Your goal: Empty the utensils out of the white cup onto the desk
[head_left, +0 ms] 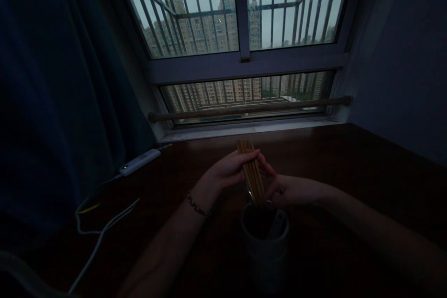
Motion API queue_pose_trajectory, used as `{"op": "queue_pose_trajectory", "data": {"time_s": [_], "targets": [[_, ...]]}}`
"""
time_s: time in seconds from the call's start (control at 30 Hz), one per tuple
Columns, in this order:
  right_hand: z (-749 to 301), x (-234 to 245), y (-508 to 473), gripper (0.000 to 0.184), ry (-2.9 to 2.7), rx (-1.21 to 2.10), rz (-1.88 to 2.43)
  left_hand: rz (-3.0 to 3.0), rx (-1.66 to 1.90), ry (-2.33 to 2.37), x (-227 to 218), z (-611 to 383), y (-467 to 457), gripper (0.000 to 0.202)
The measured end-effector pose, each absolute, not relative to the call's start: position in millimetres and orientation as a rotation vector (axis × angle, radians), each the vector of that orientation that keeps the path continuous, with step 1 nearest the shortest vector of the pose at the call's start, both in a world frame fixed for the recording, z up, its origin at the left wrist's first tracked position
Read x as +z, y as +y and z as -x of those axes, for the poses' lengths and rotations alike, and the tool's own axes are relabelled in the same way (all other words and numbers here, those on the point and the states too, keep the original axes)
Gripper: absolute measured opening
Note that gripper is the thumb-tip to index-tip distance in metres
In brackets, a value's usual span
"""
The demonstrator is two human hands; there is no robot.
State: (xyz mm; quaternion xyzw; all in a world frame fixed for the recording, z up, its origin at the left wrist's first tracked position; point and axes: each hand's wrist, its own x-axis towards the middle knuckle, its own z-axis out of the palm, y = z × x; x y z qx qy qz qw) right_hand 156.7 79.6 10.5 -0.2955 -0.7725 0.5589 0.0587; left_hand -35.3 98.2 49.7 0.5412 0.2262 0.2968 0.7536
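Working above the dark wooden surface (314,149), the left hand (231,168) and the right hand (281,190) appeared to be at the step of controlling, at the mouth of the cup (265,256), the bundle of sticks (254,178); the left pinched it between thumb and fingers, while the right was curled alongside, its grip hidden. The next move likely called for steady alignment, although whether the lower ends lay inside the cup could not be told. The surface was smooth and faintly glossy, the cup pale and cylindrical, the sticks straight, slender and yellow-brown, and the strip (277,224) inside the cup flat and narrow.
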Motion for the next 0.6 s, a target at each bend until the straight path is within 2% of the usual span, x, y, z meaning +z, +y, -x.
{"op": "queue_pose_trajectory", "data": {"time_s": [0.33,0.47,0.6], "targets": [[-149.5,25.1,62.6,0.008,-2.467,1.706,0.824,-1.236,0.865,0.413,88.5,58.9,80.0,0.028],[-144.8,23.3,58.5,0.020,-2.564,1.624,0.868,-1.078,1.088,0.453,111.5,81.9,76.0,0.038],[-141.4,30.1,49.7,0.023,-2.629,1.591,1.007,-0.889,1.343,0.333,133.9,118.6,73.4,0.042]]}}
